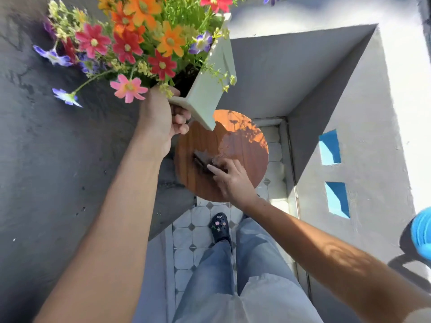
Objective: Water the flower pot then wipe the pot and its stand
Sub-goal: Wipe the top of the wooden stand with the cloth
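Wooden stand (233, 145) bared for wiping | left hand (158, 120) gripping pot (210, 89) lifted above stand | right hand (231, 176) pressing dark cloth (203, 159) on stand

Pot (210, 89): pale sage green, plain, no pattern. Flowers (130, 40): mixed red, orange, pink, violet-and-white, small yellow sprigs, green stems. Stand (245, 145) top: round, reddish-brown wood with straight grain lines; brighter orange where sun hits at 12 o'clock, with dark flower shadows across it. Cloth (203, 159) on the stand: dark brown, blurred. Floor (200, 234): white octagon tiles with small grey diamond insets. Walls (361, 148): grey at 9 o'clock, off-white at 3 o'clock with bright blue openings. Jeans (256, 276): faded light blue. Shoe (220, 227): black clog with small coloured charms. Object at 4 o'clock edge (422, 231): bright blue.
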`<state>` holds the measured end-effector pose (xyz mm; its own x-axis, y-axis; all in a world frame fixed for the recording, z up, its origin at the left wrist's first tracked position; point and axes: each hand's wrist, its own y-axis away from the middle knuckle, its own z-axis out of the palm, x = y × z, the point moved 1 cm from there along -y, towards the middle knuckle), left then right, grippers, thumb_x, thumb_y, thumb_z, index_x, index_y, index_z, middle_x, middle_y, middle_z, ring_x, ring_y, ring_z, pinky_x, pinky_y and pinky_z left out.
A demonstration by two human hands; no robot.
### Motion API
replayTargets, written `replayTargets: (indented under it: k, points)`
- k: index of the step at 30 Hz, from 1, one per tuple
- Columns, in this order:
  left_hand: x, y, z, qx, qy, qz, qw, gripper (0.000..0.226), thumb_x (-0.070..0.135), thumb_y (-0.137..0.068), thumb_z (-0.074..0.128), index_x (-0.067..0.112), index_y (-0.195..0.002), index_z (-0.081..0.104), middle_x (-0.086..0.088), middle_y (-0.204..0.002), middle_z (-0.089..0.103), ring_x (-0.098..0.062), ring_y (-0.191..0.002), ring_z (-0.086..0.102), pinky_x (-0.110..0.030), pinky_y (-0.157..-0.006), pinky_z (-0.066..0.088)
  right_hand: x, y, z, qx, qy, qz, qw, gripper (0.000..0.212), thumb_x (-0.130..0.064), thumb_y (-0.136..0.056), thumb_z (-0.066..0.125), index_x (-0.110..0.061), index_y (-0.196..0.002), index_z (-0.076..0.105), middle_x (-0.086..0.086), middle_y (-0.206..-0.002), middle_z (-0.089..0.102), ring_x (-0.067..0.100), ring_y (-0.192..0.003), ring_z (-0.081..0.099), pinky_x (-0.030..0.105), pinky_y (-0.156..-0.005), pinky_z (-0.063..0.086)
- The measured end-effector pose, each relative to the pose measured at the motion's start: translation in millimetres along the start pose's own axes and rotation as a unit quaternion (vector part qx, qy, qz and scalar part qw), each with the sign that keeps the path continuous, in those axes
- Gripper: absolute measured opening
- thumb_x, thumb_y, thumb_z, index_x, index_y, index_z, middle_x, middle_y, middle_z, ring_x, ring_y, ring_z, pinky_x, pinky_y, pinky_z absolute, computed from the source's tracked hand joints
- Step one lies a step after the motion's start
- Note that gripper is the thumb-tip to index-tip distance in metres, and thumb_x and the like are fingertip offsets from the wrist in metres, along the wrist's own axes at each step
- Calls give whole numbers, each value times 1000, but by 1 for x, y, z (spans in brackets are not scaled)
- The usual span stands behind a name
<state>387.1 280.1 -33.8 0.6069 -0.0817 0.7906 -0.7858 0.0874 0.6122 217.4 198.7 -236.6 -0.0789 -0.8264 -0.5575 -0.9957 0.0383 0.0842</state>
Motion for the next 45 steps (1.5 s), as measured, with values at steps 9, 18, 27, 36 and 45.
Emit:
replayTargets:
  k: [9,18,27,36,45]
  points:
    - [-3,0,-1,-4,5,-14,1000,24,8,-89,31,14,-71,46,-7,-49,47,-14,-41,34,-23,-40,25,-25,0,34,-122,70,-101,985,51,-27,-89,64,-26,-138,49,4,-115,56,26,-91,50,39,-69,53]
    - [20,-7,-6,-6,7,18,1000,23,8,-88,31,14,-69,44,-5,-47,46,-15,-43,34,-22,-41,24,43,-40,-93,-34,106,138,984,46,-4,-99,43,-1,-144,36,24,-149,35,37,-137,34,43,-111,34]
    - [34,-11,4,2,19,27,999,22,7,-87,31,14,-71,44,-6,-46,48,-16,-43,34,-23,-41,25,9,-6,20,-17,7,14,1000,49,-9,-85,61,-21,-133,56,8,-114,58,29,-95,52,40,-70,56]
    - [38,-23,9,13,16,27,999,21,9,-87,33,14,-70,44,-4,-46,47,-15,-42,34,-22,-41,25,56,-83,-18,-21,28,-10,999,49,-18,-89,52,-30,-137,49,6,-122,52,28,-110,49,40,-82,54]
    - [43,-26,14,17,21,24,999,22,7,-87,31,14,-72,45,-6,-49,47,-15,-43,33,-24,-41,25,48,-71,-5,12,28,49,998,53,-14,-86,56,-23,-138,49,9,-124,52,30,-111,49,42,-77,56]
